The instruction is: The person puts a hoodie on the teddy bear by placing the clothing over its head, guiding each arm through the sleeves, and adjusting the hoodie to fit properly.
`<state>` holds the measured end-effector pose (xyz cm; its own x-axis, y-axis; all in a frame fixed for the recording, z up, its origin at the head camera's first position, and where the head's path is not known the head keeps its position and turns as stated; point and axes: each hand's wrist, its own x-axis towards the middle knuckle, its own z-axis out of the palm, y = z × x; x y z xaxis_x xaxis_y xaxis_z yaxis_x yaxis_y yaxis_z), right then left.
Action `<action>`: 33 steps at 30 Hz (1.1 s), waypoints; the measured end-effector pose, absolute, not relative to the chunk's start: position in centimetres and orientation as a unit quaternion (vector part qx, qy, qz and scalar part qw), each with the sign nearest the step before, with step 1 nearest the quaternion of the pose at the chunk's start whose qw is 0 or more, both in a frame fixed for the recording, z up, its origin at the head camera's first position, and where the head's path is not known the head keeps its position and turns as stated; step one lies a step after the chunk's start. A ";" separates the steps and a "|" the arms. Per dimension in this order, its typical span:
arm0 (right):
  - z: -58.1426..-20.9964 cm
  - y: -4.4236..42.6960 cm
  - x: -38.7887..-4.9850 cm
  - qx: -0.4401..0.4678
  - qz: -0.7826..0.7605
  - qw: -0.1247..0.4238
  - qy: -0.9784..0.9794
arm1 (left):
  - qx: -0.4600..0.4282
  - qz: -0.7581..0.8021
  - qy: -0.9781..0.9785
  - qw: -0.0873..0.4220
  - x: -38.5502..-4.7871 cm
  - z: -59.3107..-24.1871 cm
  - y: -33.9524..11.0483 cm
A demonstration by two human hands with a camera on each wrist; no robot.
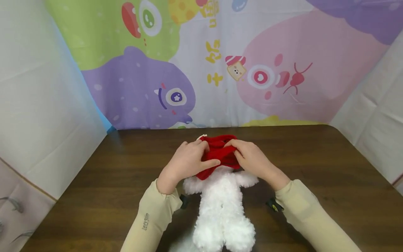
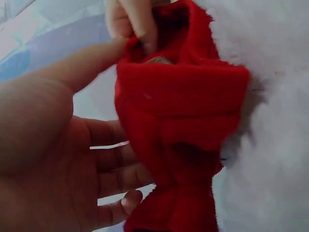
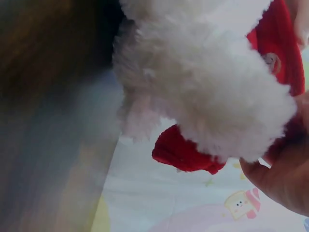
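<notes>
A red garment (image 1: pixel 217 154) is sitting at the upper end of a white plush toy (image 1: pixel 221 206), just short of the middle of the worktop's far edge in the head view. The toy is lying with its two feet pointing toward the near side of the worktop (image 1: pixel 315 157); the garment is hiding its head in that view.

The left hand (image 1: pixel 189 157) is holding the garment's left side. Its grip is clamped on the cloth: in the left wrist view the thumb is touching the rim of an opening and the fingers are lying behind the fabric. The right hand (image 1: pixel 248 154) is pinching the garment's upper right edge, its grip together on the cloth; in the left wrist view a finger of this hand is reaching into the opening.

A white cord (image 1: pixel 202 136) is showing beside the left hand, at the garment's upper left. A small round patch (image 3: pixel 272 62) is showing on the red cloth in the right wrist view.

Beige sleeves (image 1: pixel 151 213) are covering both forearms. Behind the worktop's far edge, a printed backdrop (image 1: pixel 217 105) with cartoon figures is hanging.
</notes>
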<state>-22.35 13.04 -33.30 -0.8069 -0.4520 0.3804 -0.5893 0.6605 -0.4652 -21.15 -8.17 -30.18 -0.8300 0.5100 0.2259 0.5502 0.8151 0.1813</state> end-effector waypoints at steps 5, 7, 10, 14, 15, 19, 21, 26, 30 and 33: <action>-32.9 13.3 -23.4 0.253 0.322 0.145 -0.901 | -0.270 -0.077 -0.955 0.096 -21.1 -30.4 -7.4; -32.8 13.4 -23.8 0.240 0.328 0.155 -0.900 | -0.273 -0.071 -0.955 0.096 -21.1 -30.4 -7.2; -32.5 13.5 -24.4 0.223 0.334 0.165 -0.901 | -0.274 -0.078 -0.954 0.098 -21.2 -30.3 -7.2; -32.1 13.6 -25.1 0.212 0.337 0.166 -0.902 | -0.246 -0.128 -0.955 0.107 -21.4 -30.0 -7.5; -32.1 13.6 -25.2 0.210 0.336 0.166 -0.903 | -0.235 -0.142 -0.955 0.110 -21.5 -30.0 -7.5; -31.8 13.7 -25.8 0.201 0.322 0.168 -0.910 | -0.194 -0.188 -0.953 0.139 -22.0 -29.8 -7.8; -31.7 13.8 -26.0 0.195 0.319 0.171 -0.911 | -0.182 -0.198 -0.949 0.162 -22.4 -29.7 -7.9; -31.7 14.0 -26.8 0.188 0.293 0.188 -0.919 | -0.162 -0.216 -0.940 0.207 -23.8 -29.5 -8.0; -31.8 13.9 -27.2 0.174 0.262 0.189 -0.930 | -0.149 -0.245 -0.938 0.192 -25.1 -29.3 -8.4; -31.7 13.8 -27.4 0.157 0.288 0.171 -0.929 | -0.150 -0.278 -0.936 0.157 -26.2 -29.3 -8.8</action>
<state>-27.38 13.85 -31.69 -0.8924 -0.1929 0.4080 -0.3897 0.7855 -0.4808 -26.20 -8.79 -29.29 -0.9056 0.1945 0.3770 0.3686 0.8007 0.4723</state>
